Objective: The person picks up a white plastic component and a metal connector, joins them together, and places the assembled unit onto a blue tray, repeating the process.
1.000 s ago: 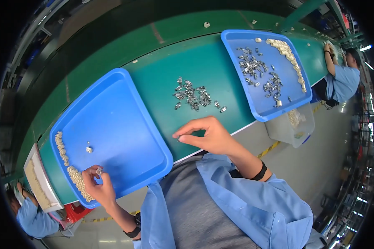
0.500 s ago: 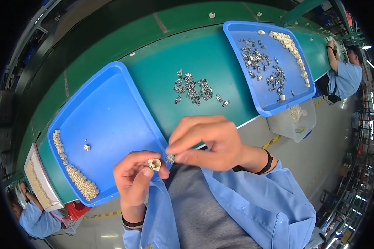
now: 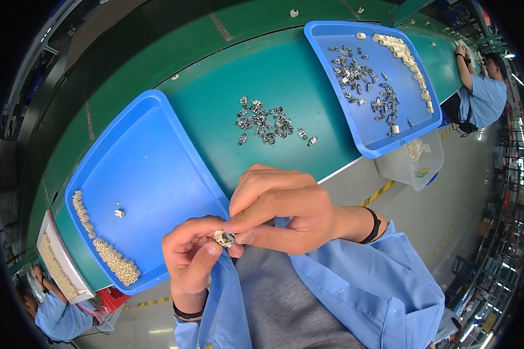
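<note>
Part first: a small pale piece w/ a metal clip (image 3: 223, 237) sits between both our hands, close to our chest, just below the near edge of the green surface (image 3: 285, 75). We've got our left hand (image 3: 193, 256) under it, thumb and forefinger pinched together on the part; our right hand (image 3: 279, 212) comes over from the right, fingertips (image 3: 234, 224) also closed on the same piece, so both hands touch there. Which bit belongs to which pinch we can't tell, too small. Just beyond the left hand lies the near blue tray (image 3: 151, 168), w/ a curved row of small cream rings (image 3: 102, 244) along its left-lower rim and one stray bit near them. Farther out, mid-surface, a loose heap of metal clips (image 3: 265, 121). To the right, a second blue tray (image 3: 384, 145) holds more clips plus a line of cream rings along its far side. A clear bin (image 3: 410, 166) hangs just below that tray. Another person in a blue shirt (image 3: 486, 96) works at the far right, well apart from us.
</note>
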A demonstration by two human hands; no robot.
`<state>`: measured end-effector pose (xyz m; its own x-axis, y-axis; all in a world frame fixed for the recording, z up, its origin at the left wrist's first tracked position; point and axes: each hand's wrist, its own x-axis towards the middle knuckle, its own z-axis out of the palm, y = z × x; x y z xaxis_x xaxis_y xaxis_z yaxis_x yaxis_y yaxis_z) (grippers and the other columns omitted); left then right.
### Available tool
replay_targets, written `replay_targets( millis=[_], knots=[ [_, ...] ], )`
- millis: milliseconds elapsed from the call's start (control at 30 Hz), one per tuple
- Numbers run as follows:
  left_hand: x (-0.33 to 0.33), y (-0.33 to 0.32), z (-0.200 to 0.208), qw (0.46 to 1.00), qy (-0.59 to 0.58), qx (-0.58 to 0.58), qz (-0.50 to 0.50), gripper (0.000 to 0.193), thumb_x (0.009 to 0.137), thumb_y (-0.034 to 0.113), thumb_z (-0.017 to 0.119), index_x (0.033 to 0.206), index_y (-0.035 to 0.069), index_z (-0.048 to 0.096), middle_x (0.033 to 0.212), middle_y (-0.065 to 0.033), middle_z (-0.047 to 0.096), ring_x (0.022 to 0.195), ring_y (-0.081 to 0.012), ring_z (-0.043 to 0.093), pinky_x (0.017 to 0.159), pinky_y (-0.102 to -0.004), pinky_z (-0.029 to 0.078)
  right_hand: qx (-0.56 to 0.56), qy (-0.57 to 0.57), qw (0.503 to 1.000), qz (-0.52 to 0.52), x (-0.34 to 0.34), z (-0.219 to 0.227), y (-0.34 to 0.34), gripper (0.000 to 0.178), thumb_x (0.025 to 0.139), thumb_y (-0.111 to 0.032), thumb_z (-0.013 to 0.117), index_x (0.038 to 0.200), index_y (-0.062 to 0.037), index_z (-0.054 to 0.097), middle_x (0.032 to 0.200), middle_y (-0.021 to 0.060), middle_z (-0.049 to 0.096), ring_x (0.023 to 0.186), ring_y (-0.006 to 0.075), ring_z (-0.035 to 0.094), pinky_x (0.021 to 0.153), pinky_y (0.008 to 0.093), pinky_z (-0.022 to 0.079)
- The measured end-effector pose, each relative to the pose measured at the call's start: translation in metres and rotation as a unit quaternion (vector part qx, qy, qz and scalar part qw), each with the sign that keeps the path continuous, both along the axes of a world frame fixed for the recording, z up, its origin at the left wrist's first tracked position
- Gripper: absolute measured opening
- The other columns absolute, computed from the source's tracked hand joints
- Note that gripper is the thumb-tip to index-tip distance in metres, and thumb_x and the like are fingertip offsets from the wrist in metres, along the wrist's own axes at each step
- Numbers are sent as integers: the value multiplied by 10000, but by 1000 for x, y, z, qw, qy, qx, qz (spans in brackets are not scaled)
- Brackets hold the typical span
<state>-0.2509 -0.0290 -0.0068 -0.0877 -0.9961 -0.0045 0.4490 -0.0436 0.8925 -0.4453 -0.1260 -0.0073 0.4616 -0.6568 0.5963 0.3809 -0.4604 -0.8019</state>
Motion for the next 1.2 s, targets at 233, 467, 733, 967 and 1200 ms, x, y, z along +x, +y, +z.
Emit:
replay_targets(
  millis=[233,467,733,967,1200],
  knots=[
    [-1,0,-2,999,33,19,-20,272,1000,64,620,1188,-131,638,953,-205,732,784,-221,720,702,-335,591,-68,30,996,-41,-1,0,2,250,800,-35,846,1041,-25,782,921,66,683,743,162,638,689,321,468],
    [6,-2,-27,993,102,22,-51,280,992,77,664,1186,-120,622,988,-217,732,798,-233,713,714,-349,586,-123,94,986,-53,1,0,-3,295,816,-59,826,1108,-62,786,883,54,633,730,184,620,668,331,479],
    [5,-11,-25,991,118,61,-4,339,995,133,689,1251,-55,570,1064,-222,725,872,-243,707,791,-370,567,-14,225,968,110,11,11,-40,267,860,-104,770,1120,-46,752,878,82,666,777,243,674,701,350,550],
    [27,3,-33,987,-145,-1,63,356,1021,235,658,1247,-29,583,1083,-171,736,951,-212,684,854,-331,512,-118,511,808,-269,35,-16,-227,208,849,-75,623,995,9,746,968,243,742,921,424,721,853,479,581],
    [59,45,-37,954,-248,34,166,320,1022,230,648,1206,-30,615,1060,-154,734,924,-196,677,838,-315,504,-96,605,733,-295,25,-69,-302,239,861,-89,584,1017,-19,752,1021,246,737,996,432,703,931,500,565]
  ],
)
